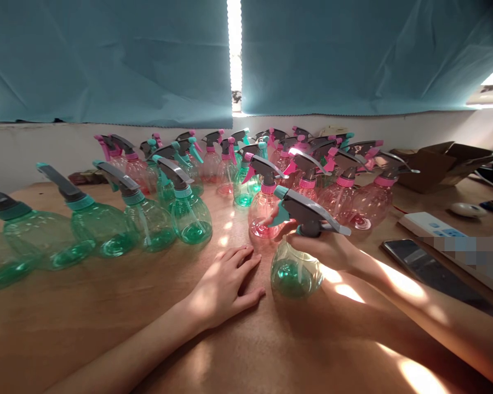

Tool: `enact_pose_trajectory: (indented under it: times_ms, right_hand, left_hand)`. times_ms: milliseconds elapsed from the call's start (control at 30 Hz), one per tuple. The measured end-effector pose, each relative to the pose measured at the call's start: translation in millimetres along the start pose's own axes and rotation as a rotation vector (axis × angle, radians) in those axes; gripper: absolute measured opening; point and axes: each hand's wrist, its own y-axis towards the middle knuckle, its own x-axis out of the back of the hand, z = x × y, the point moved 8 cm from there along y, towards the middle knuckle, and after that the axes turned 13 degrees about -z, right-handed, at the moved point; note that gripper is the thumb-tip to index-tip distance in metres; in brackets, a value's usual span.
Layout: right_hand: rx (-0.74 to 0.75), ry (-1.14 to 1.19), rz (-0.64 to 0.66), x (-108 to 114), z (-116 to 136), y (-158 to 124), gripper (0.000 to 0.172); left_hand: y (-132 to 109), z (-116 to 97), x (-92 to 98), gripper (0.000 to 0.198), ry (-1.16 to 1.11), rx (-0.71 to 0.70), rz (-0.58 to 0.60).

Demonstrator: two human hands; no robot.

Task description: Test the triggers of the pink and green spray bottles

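Observation:
My right hand is wrapped round the neck of a green spray bottle, just under its grey head and teal trigger. The bottle stands about upright, and some of my fingers are hidden behind it. Flat on the wooden table lies my left hand, fingers spread, holding nothing, a little left of that bottle. A pink spray bottle stands right behind the gripped one. To the left, several green spray bottles form a row with grey heads and teal collars.
Behind, many pink and green spray bottles crowd toward the wall. At right are a dark phone, a white power strip, a white mouse and an opened cardboard box. Blue-green curtains hang at the back.

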Motion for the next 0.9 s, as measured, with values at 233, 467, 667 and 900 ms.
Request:
enact_pose_trajectory:
  times_ms: [233,467,667,900]
  right_hand:
    - [0.032,0.069,-0.003,1.2,6.8,-0.9,0.019]
    - [0.058,0.072,-0.007,-1.2,3.6,-1.5,0.042]
    - [0.126,0.083,-0.022,-2.5,6.4,-2.1,0.036]
    - [0.130,0.064,-0.012,-1.8,6.1,-3.0,0.025]
  left_hand:
    - [-0.2,-0.6,0.7,0.057,0.011,-0.008,0.008]
    - [1.7,-0.1,-0.3,0.059,0.017,0.001,0.011]
    - [1.1,-0.2,0.8,0.059,0.000,0.013,0.008]
    - [0.9,0.0,1.4,0.058,-0.016,0.015,-0.007]
